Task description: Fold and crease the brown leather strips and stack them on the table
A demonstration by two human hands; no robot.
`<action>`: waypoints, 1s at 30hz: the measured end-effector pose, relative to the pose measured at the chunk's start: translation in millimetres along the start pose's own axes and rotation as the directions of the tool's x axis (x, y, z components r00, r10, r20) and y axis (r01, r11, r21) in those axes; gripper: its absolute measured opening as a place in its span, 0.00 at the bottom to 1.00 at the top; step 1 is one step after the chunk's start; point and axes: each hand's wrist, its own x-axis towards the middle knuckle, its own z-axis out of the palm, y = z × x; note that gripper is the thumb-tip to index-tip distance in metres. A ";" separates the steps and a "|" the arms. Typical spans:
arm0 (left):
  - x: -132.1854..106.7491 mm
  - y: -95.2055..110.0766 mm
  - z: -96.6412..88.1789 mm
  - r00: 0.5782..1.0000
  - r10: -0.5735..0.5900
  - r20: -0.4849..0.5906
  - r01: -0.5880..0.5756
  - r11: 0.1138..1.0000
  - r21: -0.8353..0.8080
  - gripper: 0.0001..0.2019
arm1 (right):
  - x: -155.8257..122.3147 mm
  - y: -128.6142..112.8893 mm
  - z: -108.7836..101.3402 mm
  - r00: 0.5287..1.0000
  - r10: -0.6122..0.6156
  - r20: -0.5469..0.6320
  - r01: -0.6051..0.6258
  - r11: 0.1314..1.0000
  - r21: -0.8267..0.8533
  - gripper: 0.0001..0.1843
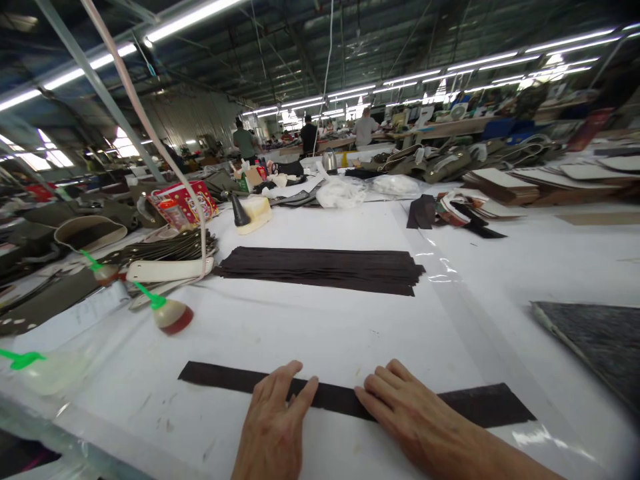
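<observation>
A long dark brown strip (493, 403) lies across the white table in front of me, narrower between my hands than at its right end. My left hand (277, 423) rests over its left half, with thumb and forefinger spread apart on the strip. On the right half, my right hand (407, 410) has its fingers bent and close together, gripping the strip by its far edge. What lies under both palms is hidden. Beyond the hands, a stack of similar dark strips (320, 268) lies flat.
Left are squeeze bottles with green nozzles, one (173, 315) holding reddish-brown liquid, and a hanging pink hose (197, 207). A black cone (241, 210) on a yellowish block and plastic bags (343, 192) are farther back. Dark grey material (595, 340) lies right. Several people stand far off.
</observation>
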 end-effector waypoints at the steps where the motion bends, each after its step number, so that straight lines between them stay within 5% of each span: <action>1: 5.3 8.3 3.3 1.000 0.011 0.013 -0.010 0.998 -0.061 0.24 | -0.1 -0.6 0.5 1.000 0.003 -0.002 -0.003 1.000 -0.007 0.12; 7: 24.0 43.7 26.8 0.990 0.087 0.110 -0.051 0.954 -0.296 0.24 | -5.6 -1.1 0.7 0.999 0.036 -0.013 -0.036 0.999 -0.038 0.08; 30: 14.3 36.3 39.3 0.950 0.263 0.169 -0.267 0.964 0.001 0.33 | -49.5 17.5 -20.9 0.998 0.041 0.053 -0.038 0.998 -0.057 0.12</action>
